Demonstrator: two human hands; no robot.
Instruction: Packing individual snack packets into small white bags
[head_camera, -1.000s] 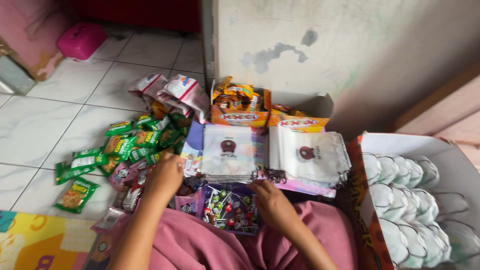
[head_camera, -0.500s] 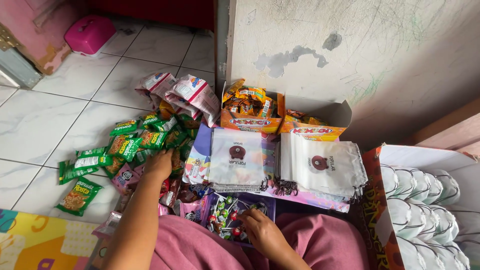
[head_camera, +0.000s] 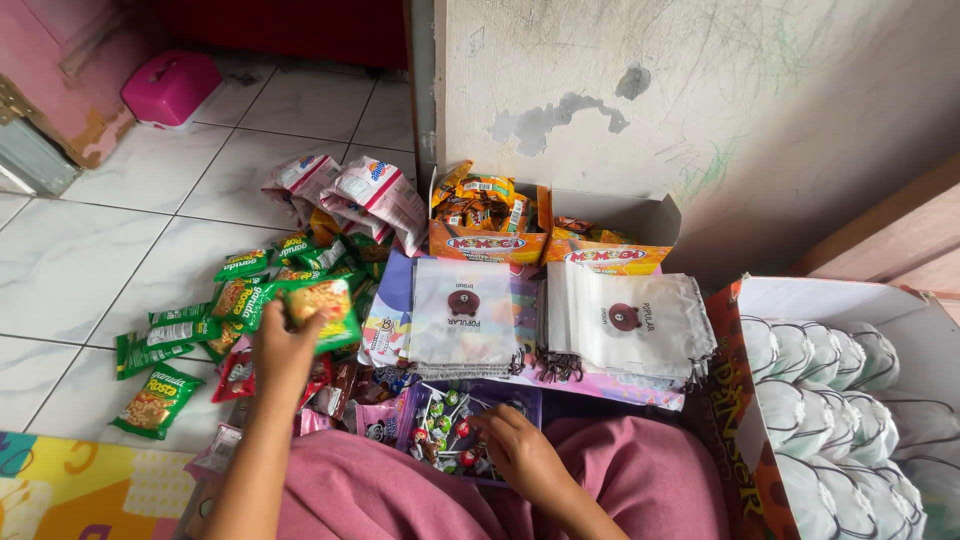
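My left hand (head_camera: 282, 350) grips a green snack packet (head_camera: 322, 310), lifted slightly over a heap of similar green snack packets (head_camera: 235, 295) on the tiled floor. My right hand (head_camera: 515, 448) reaches into a purple box of wrapped lollipops (head_camera: 455, 422) on my lap, fingers curled among the sweets; whether it holds one I cannot tell. Just beyond lie two stacks of white drawstring pouches (head_camera: 462, 315), the right stack (head_camera: 630, 325) fanned out. I wear pink clothing.
Two orange display boxes of snacks (head_camera: 487, 232) stand against the scuffed wall. Crumpled white and pink bags (head_camera: 350, 195) lie behind the packets. A big cardboard box of white cups (head_camera: 850, 385) sits at right. A pink container (head_camera: 170, 88) is far left; a colourful mat (head_camera: 75, 485) near left.
My left hand has picked a green packet out of the heap and raised it. My right hand has slid down into the lollipop box. The view has shifted slightly.
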